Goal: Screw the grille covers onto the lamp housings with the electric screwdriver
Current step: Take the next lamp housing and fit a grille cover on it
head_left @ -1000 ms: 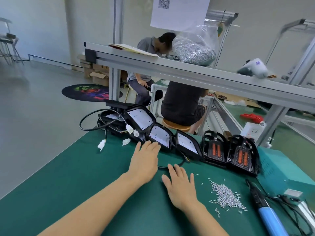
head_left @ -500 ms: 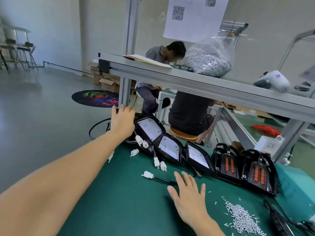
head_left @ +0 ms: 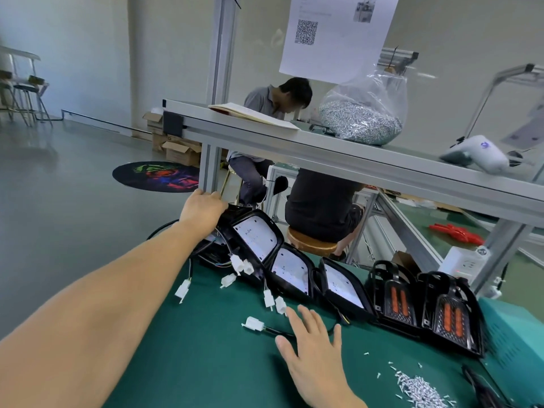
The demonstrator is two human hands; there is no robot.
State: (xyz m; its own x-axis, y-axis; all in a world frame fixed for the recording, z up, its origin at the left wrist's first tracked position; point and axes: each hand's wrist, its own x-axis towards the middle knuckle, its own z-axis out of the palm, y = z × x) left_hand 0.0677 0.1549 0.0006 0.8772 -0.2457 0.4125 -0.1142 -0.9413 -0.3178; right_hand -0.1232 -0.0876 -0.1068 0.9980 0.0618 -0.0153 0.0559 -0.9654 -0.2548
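Three black lamp housings with white inner panels (head_left: pixel 256 237) (head_left: pixel 291 270) (head_left: pixel 343 285) lean in a row on the green mat (head_left: pixel 206 348). Right of them stand two lamps with grille covers over orange strips (head_left: pixel 396 295) (head_left: pixel 450 316). My left hand (head_left: pixel 203 206) reaches to the far left end of the row, fingers curled over the top of a black housing (head_left: pixel 235 212) there. My right hand (head_left: pixel 315 348) lies flat on the mat with fingers spread, over a black cable with a white connector (head_left: pixel 253 323). Loose screws (head_left: pixel 418 390) are piled at the lower right, beside the dark electric screwdriver (head_left: pixel 482 390).
An aluminium shelf beam (head_left: pixel 323 154) crosses above the lamps and carries a bag of screws (head_left: pixel 362 119) and a notebook (head_left: pixel 253 113). A teal power box (head_left: pixel 512 334) stands at the right edge. Two people sit behind the bench. The mat's left edge drops to the floor.
My left hand has gone from the near housings to the far left end of the row and curled over a housing there. My right hand has stayed flat on the mat.
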